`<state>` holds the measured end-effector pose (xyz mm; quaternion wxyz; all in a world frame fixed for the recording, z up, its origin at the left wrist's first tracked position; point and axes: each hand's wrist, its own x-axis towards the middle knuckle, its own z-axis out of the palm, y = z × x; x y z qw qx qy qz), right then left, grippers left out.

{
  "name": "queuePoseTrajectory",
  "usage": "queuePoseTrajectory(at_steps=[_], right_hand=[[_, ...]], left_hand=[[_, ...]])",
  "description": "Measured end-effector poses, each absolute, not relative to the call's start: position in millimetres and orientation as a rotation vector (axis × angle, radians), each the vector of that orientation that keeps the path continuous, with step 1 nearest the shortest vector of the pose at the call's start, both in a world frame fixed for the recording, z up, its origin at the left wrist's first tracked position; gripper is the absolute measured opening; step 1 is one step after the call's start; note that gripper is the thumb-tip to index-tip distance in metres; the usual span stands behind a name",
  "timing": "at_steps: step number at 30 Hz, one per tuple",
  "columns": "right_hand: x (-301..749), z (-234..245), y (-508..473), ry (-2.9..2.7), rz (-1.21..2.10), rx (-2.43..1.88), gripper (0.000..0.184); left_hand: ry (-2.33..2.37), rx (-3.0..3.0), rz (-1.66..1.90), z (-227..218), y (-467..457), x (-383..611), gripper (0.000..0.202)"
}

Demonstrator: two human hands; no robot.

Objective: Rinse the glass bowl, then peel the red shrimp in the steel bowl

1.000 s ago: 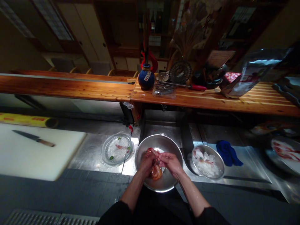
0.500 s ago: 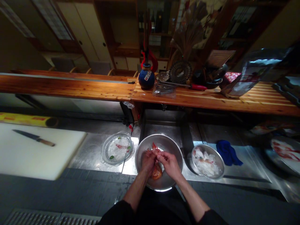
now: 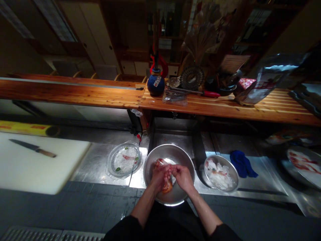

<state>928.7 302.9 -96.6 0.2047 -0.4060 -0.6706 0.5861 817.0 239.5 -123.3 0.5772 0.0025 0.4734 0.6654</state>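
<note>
Both my hands are over a steel mixing bowl point(image 3: 170, 151) and pinch a raw red prawn point(image 3: 167, 186) between their fingers. My left hand point(image 3: 159, 176) covers most of the prawn's body, and only its orange underside and a red end show. My right hand point(image 3: 182, 177) grips the prawn from the other side, with its fingertips against my left hand. The bowl's wet inside shines around them, and the bowl's lower part holds nothing else that I can make out.
A stainless sink point(image 3: 173, 135) lies behind the bowl. To the left are a glass plate of ice point(image 3: 123, 160) and a white cutting board point(image 3: 42, 170) bearing a kitchen knife point(image 3: 32, 148). To the right are a small steel bowl point(image 3: 221, 173) of white pieces and a blue cloth point(image 3: 241, 164).
My hands have turned the prawn and closed around it. Its red end now points left rather than up, and less of its body shows.
</note>
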Motion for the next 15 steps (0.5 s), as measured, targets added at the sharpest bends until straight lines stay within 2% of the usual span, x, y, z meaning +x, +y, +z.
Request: queuePoseTrajectory(at_steps=[3,6,15], right_hand=[[927.8,-93.2,298.7,-2.145,1.252,-1.133,0.025],[925.8,-91.2,292.3,-2.232,1.124,-1.09,0.031],[925.1,-94.2,294.6,-2.04,1.381,-1.033,0.022]], left_hand=[[1.105,-0.01,1.583,-126.9,238.9,817.7,0.028],[1.138,-0.027,1.618,-129.8,239.6,817.7,0.023],[1.158,-0.002,1.632,-124.6,238.7,814.3,0.013]])
